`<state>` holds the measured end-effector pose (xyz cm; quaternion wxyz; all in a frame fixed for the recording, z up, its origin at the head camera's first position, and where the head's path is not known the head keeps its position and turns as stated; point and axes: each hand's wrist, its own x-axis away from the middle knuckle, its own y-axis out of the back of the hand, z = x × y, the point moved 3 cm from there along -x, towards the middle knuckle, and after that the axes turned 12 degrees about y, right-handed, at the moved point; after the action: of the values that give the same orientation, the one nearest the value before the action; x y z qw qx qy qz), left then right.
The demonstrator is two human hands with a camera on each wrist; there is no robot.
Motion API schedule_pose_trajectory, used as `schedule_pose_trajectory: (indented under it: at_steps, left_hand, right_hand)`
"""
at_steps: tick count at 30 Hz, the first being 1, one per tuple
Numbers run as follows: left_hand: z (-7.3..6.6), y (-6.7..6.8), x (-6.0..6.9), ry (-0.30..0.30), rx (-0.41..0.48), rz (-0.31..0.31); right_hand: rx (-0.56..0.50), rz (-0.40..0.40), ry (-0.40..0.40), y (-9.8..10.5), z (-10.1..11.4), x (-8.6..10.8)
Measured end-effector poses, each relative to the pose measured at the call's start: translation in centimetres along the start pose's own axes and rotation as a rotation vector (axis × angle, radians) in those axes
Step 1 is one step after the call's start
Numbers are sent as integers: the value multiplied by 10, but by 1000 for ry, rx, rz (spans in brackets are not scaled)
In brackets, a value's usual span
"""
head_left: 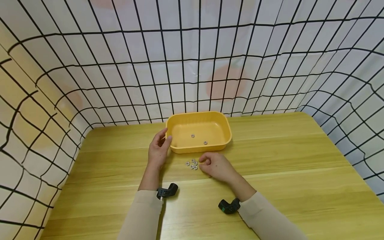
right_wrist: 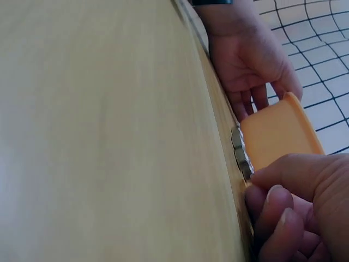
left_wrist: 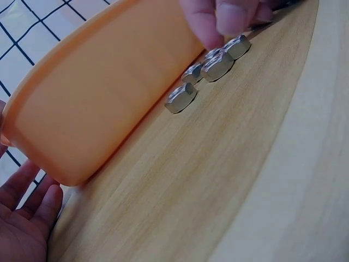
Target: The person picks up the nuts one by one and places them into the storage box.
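Around the left end of the yellow tray (head_left: pixel 198 149) the left hand (head_left: pixel 158 151) grips the rim, its thumb at the wall; part of this hand also shows in the left wrist view. Several metal hex nuts (head_left: pixel 192 166) lie in a loose cluster on the table just in front of the tray. Right beside them is the right hand (head_left: pixel 217 166), fingers bent and thumb low over the table. In the right wrist view its thumb tip meets the end of the row of nuts (right_wrist: pixel 238 146); whether a nut sits between the fingertips is hidden. Two nuts (head_left: pixel 193 136) rest inside the tray.
The wooden table (head_left: pixel 285 160) extends to both sides of the tray. Behind it and along both sides stands a black wire grid (head_left: pixel 198 60) before pale sheeting, close to the tray's back edge. Black wrist devices (head_left: pixel 229 206) are worn at both cuffs.
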<state>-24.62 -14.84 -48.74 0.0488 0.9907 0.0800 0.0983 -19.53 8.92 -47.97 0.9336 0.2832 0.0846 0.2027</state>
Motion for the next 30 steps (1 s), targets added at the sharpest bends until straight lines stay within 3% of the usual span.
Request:
schedule_pose_trajectory:
  at_steps: [20, 30]
  left_hand:
    - [0, -1, 1, 9, 14, -4]
    - [0, -1, 2, 8, 6, -2]
  right_hand:
    - [113, -67, -32, -11, 8, -9]
    - [119, -83, -42, -13, 7, -8]
